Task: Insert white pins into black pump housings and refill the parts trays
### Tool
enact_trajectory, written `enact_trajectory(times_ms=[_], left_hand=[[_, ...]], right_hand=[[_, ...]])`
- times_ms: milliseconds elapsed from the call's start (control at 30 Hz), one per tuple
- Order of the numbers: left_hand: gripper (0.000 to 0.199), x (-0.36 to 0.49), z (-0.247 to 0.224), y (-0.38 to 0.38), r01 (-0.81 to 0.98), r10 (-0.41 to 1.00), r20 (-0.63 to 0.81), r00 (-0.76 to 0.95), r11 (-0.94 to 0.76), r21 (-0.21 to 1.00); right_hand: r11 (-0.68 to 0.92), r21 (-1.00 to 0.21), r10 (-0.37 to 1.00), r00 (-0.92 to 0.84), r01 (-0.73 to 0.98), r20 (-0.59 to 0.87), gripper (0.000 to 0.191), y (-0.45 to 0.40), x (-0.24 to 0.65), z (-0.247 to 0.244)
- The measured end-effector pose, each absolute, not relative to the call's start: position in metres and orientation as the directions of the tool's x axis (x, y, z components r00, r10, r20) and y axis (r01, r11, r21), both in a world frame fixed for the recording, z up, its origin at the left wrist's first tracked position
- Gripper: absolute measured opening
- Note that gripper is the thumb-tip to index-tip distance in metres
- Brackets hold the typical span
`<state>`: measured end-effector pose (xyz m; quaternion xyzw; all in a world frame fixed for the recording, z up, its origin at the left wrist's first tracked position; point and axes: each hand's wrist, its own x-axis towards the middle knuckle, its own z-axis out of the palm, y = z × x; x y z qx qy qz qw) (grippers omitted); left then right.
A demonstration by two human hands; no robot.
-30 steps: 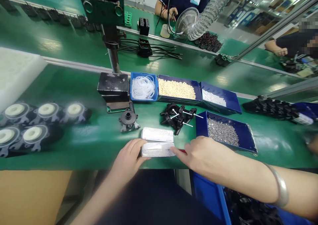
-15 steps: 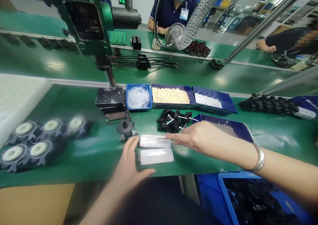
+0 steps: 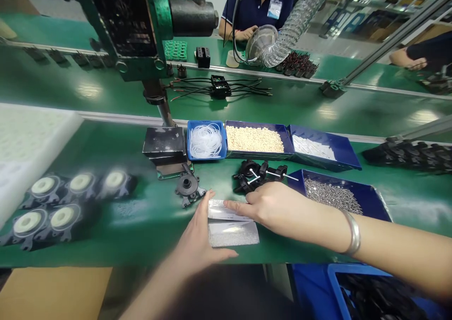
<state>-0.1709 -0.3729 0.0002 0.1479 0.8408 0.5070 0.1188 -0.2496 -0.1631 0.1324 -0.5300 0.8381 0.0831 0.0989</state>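
Two clear, shiny packets lie one behind the other on the green bench: the rear packet (image 3: pixel 221 210) and the front packet (image 3: pixel 233 234). My left hand (image 3: pixel 199 237) is at their left ends, thumb and fingers spread apart. My right hand (image 3: pixel 268 209) reaches over the rear packet with its index finger on top; the other fingers are curled, and whatever they hold is hidden. Behind my right hand sits a cluster of black parts (image 3: pixel 249 169) with white sticks. A dark round housing (image 3: pixel 187 184) lies just left of the packets.
Bins hold clear rings (image 3: pixel 205 141), cream pieces (image 3: pixel 254 139), white tubes (image 3: pixel 312 148) and screws (image 3: pixel 332 195). A green press (image 3: pixel 130 32) stands at the back left. Several housings with white rings (image 3: pixel 63 215) lie left. Another person (image 3: pixel 247 9) sits across the bench.
My right index finger has moved left along the rear packet. My left hand stays spread at the packets' left ends. The whole view has shifted slightly.
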Motion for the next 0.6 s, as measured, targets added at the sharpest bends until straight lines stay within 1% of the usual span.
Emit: enact_trajectory(times_ms=[200, 367, 500, 600], left_hand=[[0.131, -0.1762, 0.0022, -0.3761, 0.155, 0.405, -0.065, -0.912, 0.488, 0.859], [0.133, -0.1776, 0.0025, -0.3779, 0.184, 0.415, -0.034, -0.909, 0.473, 0.862], [0.132, -0.1781, 0.0031, -0.3784, 0.177, 0.409, -0.033, -0.912, 0.466, 0.867], [0.130, -0.1789, 0.0037, -0.3790, 0.175, 0.414, -0.040, -0.909, 0.466, 0.867]], right_hand=[[0.407, 0.016, -0.888, -0.400, -0.913, -0.227, 0.052, -0.1633, -0.2489, 0.1290], [0.409, 0.027, -0.886, -0.405, -0.912, -0.225, 0.054, -0.1671, -0.2494, 0.1287], [0.413, -0.012, -0.884, -0.398, -0.911, -0.245, 0.051, -0.1675, -0.2530, 0.1303], [0.420, -0.048, -0.881, -0.395, -0.906, -0.261, 0.054, -0.1684, -0.2572, 0.1290]])
